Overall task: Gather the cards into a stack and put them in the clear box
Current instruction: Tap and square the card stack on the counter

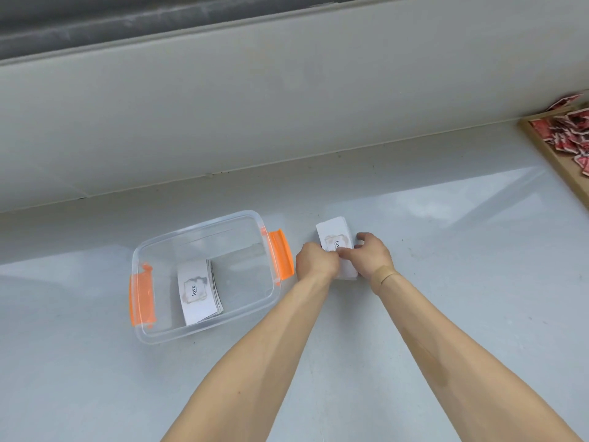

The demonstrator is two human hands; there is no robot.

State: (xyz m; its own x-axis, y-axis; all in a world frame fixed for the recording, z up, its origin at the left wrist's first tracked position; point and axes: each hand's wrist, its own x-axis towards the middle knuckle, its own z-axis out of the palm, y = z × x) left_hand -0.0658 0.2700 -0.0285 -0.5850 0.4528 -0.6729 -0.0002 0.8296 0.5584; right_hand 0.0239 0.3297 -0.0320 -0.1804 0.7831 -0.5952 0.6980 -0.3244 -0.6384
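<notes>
While one card stack [200, 291] sits inside the clear box [178, 331], both hands — left hand [315, 261], right hand [371, 255] — clamp fingers on a second stack [334, 237] on the counter [446, 250], seemingly squaring it.

Card stack [200, 291] in box [153, 240]; 2nd stack [333, 232] just right of box.
</notes>
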